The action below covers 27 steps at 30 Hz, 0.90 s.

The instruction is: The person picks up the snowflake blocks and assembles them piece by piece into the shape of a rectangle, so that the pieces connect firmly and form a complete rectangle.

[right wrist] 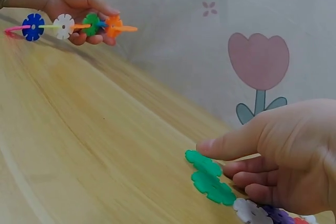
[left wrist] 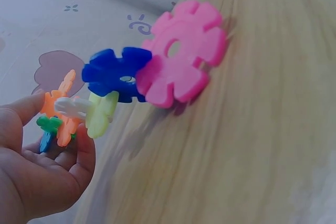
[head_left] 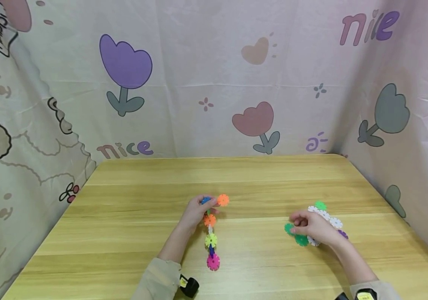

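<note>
My left hand (head_left: 195,212) grips the upper end of a chain of interlocking notched plastic discs. A blue disc (head_left: 205,200) and an orange disc (head_left: 223,200) are at the fingers. From there the chain runs toward me through orange, white and yellow discs to a dark blue disc (left wrist: 118,74) and a pink disc (left wrist: 184,53) at its end. My right hand (head_left: 313,225) is over a group of loose discs, fingers loosely bent. Its thumb touches a green disc (right wrist: 202,162), which overlaps another green disc (right wrist: 212,188).
Around the right hand lie white discs (head_left: 336,223), a purple disc (head_left: 343,234) and a light green disc (head_left: 321,205) on the wooden table (head_left: 124,196). A printed cloth (head_left: 199,54) hangs behind the table and along both sides.
</note>
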Each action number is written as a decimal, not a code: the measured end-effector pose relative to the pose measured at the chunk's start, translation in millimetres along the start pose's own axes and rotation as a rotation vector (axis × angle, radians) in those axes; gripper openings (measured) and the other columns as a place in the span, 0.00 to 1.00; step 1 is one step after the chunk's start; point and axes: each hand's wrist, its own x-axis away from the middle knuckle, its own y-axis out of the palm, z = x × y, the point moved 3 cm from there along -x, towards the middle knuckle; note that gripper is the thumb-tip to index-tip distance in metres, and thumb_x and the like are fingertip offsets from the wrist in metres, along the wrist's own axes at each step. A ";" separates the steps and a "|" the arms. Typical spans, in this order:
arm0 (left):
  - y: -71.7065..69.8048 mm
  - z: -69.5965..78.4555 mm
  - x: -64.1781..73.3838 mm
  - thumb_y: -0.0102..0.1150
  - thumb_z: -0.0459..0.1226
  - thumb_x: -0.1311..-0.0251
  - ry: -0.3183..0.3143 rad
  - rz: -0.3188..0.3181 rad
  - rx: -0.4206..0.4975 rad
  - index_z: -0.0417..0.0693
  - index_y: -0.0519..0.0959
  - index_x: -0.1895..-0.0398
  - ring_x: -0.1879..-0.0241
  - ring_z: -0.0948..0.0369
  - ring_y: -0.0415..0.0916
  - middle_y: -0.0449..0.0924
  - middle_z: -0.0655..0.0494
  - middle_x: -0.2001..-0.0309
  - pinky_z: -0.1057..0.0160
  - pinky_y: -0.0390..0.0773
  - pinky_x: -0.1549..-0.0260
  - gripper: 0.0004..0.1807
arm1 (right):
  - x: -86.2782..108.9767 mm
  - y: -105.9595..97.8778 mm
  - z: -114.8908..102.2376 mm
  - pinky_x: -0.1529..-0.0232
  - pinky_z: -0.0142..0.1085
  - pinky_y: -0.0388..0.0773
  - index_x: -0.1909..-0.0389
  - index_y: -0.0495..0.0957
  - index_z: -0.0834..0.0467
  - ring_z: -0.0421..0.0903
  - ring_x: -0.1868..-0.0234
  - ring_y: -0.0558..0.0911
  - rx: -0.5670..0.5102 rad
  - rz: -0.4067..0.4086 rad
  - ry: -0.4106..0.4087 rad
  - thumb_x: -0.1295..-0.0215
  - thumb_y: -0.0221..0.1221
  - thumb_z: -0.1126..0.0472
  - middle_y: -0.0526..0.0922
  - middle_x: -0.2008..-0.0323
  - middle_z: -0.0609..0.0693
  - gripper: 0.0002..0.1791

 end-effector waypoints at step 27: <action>2.0 2.6 3.4 0.57 0.41 0.38 0.000 -0.014 0.009 0.33 0.72 0.55 0.65 0.50 0.80 0.79 0.37 0.58 0.66 0.76 0.66 0.18 | -2.4 5.6 -12.6 0.73 0.31 0.70 0.67 0.72 0.62 0.45 0.71 0.70 0.102 0.015 0.057 0.50 0.67 0.66 0.71 0.74 0.49 0.13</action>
